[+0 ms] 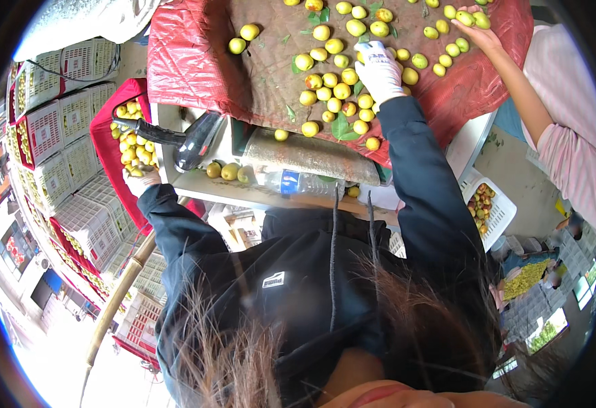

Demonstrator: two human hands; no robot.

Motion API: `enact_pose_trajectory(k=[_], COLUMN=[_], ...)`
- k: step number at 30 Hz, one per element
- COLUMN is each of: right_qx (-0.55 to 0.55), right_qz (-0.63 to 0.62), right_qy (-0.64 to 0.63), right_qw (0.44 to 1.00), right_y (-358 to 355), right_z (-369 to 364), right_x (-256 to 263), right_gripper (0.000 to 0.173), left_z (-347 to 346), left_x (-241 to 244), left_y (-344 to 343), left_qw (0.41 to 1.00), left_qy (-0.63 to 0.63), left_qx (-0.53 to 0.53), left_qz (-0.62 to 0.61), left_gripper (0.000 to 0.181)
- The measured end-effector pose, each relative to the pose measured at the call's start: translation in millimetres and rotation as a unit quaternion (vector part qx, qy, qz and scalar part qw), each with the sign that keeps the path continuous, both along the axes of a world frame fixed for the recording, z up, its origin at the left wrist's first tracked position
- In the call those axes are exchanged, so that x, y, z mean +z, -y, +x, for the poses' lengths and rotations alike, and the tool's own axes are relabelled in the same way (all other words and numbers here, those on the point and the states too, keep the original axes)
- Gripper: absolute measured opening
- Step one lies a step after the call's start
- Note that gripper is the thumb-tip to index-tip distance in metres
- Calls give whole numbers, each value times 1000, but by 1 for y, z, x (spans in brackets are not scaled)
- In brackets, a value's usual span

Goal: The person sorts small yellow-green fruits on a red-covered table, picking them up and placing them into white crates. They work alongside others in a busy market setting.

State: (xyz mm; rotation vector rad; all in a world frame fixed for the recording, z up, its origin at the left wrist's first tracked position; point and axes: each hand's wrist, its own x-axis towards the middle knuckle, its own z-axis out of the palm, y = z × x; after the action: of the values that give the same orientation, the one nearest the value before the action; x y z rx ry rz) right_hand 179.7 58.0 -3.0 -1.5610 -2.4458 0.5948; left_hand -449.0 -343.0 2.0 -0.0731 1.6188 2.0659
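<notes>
My right hand (379,71), in a white glove with writing on the back, reaches palm down over loose yellow-green jujubes (341,91) on a brown padded sheet (272,66). Its fingers touch fruit near their tips; their undersides are hidden, so a grip cannot be made out. At the left, my left hand (144,182), also in a pale glove, is at the near end of a red-lined crate (124,97) filled with jujubes (137,145). One darker jujube (136,172) lies against its fingers, and whether they hold it is unclear.
Another person's hand (476,33) holds jujubes at the upper right. A black curved device (196,140), a plastic bottle (303,182) and several fruits occupy the shelf below the sheet. Stacked white crates (48,132) and a bamboo pole (124,275) stand left; a white basket (502,211) is right.
</notes>
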Motion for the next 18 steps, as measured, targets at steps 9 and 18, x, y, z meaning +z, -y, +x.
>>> enact_pose_trajectory(k=[9,18], right_qx=[-282,-426], right_qz=[-72,-268], right_qy=[-400,-589], right_qw=[869,632], right_y=[57,89], right_z=[126,122], right_x=[34,61], right_gripper=[26,38], left_z=[387,565], left_x=[69,-11], left_y=[-250,-280], left_qw=[799,208], left_qy=[-480,-745], left_qx=[-346,-634], left_qz=[-105,-15], left_gripper=[27,27])
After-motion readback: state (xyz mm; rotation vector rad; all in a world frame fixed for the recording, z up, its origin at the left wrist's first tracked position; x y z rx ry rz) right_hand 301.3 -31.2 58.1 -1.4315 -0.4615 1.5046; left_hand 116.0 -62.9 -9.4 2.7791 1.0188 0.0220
